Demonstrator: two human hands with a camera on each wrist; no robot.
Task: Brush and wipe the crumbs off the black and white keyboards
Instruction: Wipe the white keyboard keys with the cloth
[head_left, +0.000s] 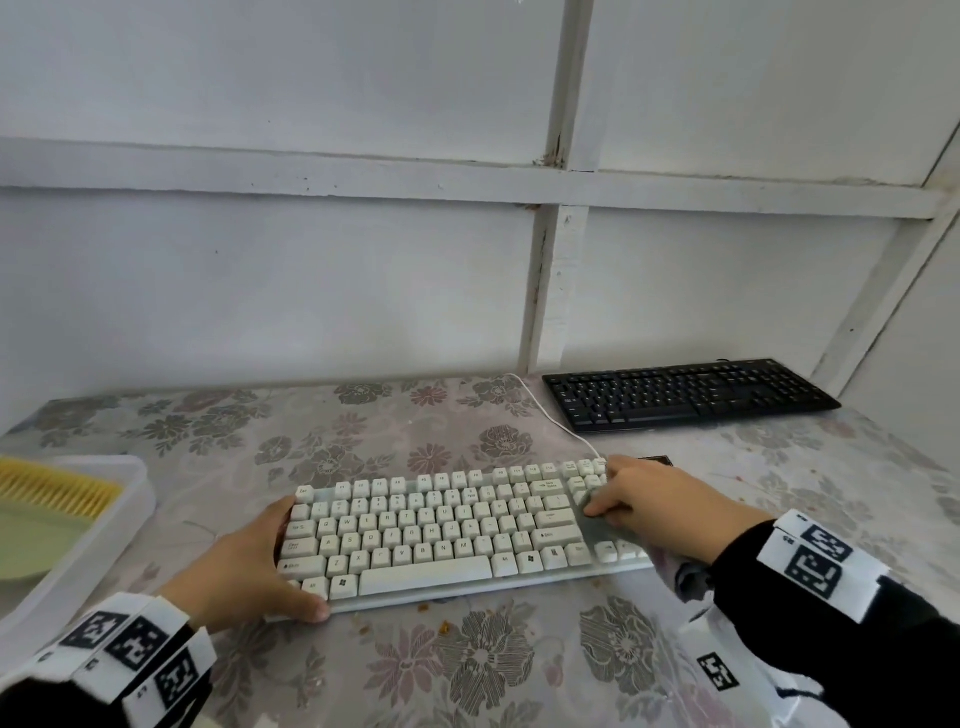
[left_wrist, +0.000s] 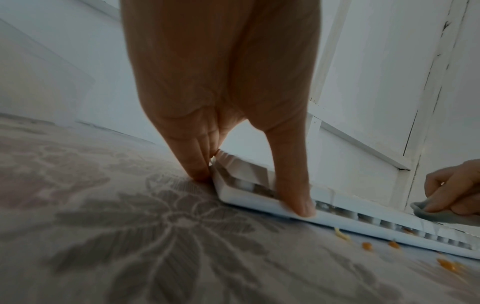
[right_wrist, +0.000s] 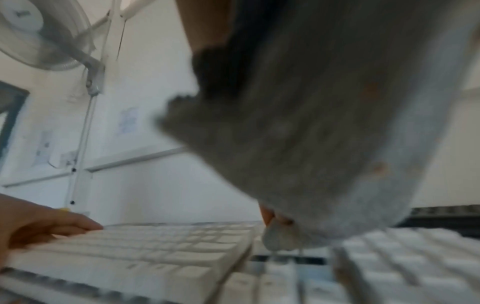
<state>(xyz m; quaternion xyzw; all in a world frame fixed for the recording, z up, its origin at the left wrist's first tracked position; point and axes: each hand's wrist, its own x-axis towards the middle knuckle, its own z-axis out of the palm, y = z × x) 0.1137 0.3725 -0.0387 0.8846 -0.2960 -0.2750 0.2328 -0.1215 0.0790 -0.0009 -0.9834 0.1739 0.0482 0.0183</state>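
The white keyboard (head_left: 441, 530) lies across the middle of the floral table, also visible in the wrist views (left_wrist: 259, 202) (right_wrist: 155, 246). My left hand (head_left: 284, 561) braces its left end: straight fingers (left_wrist: 197, 164) stand against the side and the thumb (left_wrist: 298, 201) presses the front edge. My right hand (head_left: 605, 493) grips a grey cloth (head_left: 597, 519) (right_wrist: 311, 144) and presses it on the keys at the right end. The black keyboard (head_left: 685, 395) lies at the back right by the wall. Orange crumbs (left_wrist: 367, 245) (head_left: 444, 626) lie on the table just in front of the white keyboard.
A white tray (head_left: 119, 519) at the left edge holds a brush with yellow bristles (head_left: 57, 491). The white keyboard's cable (head_left: 550, 421) runs back toward the wall. A small dark object (head_left: 657, 460) sits just behind my right hand. The wall closes the table's far side.
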